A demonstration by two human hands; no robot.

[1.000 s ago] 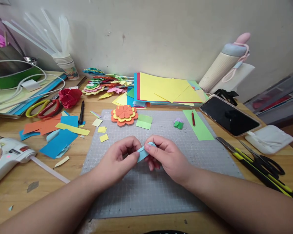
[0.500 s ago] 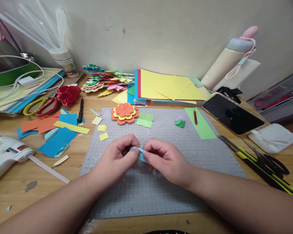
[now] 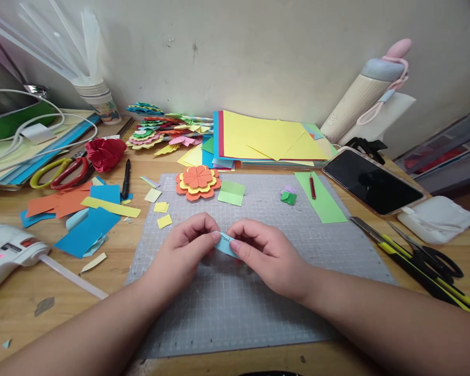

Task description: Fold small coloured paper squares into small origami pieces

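Observation:
A small light blue folded paper (image 3: 227,246) is pinched between both hands above the grey cutting mat (image 3: 235,313). My left hand (image 3: 188,245) grips its left end with thumb and forefinger. At the right end, my right hand (image 3: 264,256) holds it with the thumb on top. Beyond the hands lie an orange and yellow layered paper flower (image 3: 198,183) and a creased light green square (image 3: 231,193). A small green and purple paper piece (image 3: 288,196) rests farther right on the mat.
A glue gun (image 3: 13,253) and paper scraps (image 3: 88,232) lie left. Stacked coloured paper (image 3: 270,137) is at the back. On the right are a phone (image 3: 372,180), a utility knife (image 3: 411,263), black-handled scissors (image 3: 434,258) and a leaning bottle (image 3: 360,94).
The light blue paper has shifted slightly left and up, and more of its lower edge shows between the fingers. The camera view has shifted a little.

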